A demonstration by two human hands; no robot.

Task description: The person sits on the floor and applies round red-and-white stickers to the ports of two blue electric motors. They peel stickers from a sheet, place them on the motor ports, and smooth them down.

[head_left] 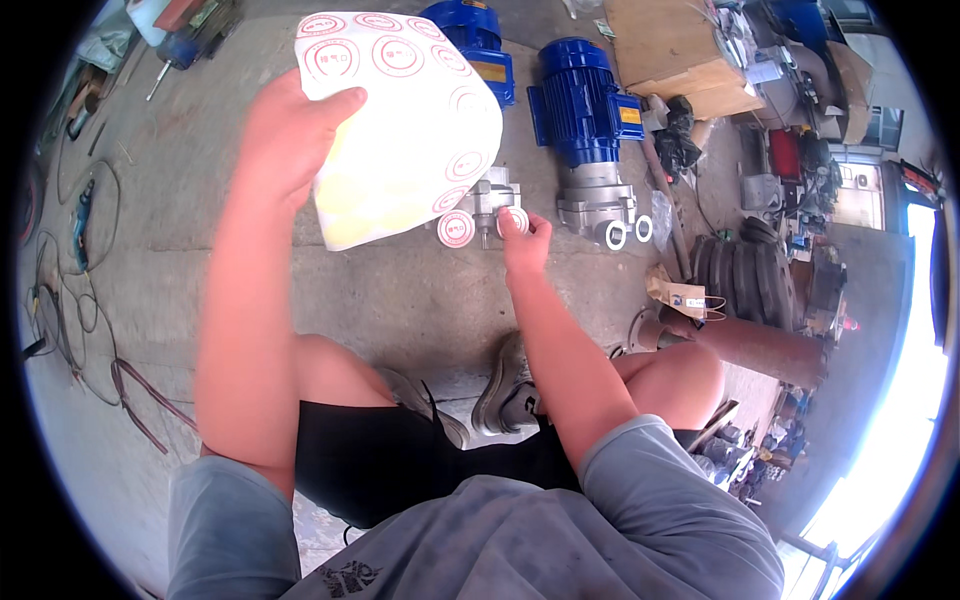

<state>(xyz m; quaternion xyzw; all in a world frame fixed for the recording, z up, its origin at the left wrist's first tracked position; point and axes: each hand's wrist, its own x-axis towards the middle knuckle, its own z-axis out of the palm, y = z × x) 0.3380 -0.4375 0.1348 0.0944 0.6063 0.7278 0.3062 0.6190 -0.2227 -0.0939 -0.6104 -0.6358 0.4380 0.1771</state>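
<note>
Labelling stands part-done: left hand (pixel 285 135) grips the sticker sheet (pixel 405 125) above the concrete floor (pixel 400 300), right hand (pixel 525 245) presses a round sticker (pixel 514 220) with closed fingertips onto the near pump (pixel 490 200), one sticker (pixel 456 229) already on it, neighbouring pump (pixel 590 130) ports showing none.

A grey concrete floor (pixel 400 300) is seen. Two blue pumps (pixel 585 110) are stood on it, one (pixel 475 40) left of the other. Cardboard (pixel 670 45) lies right of them, tyres (pixel 745 275) further right, cables (pixel 70 300) far left.
</note>
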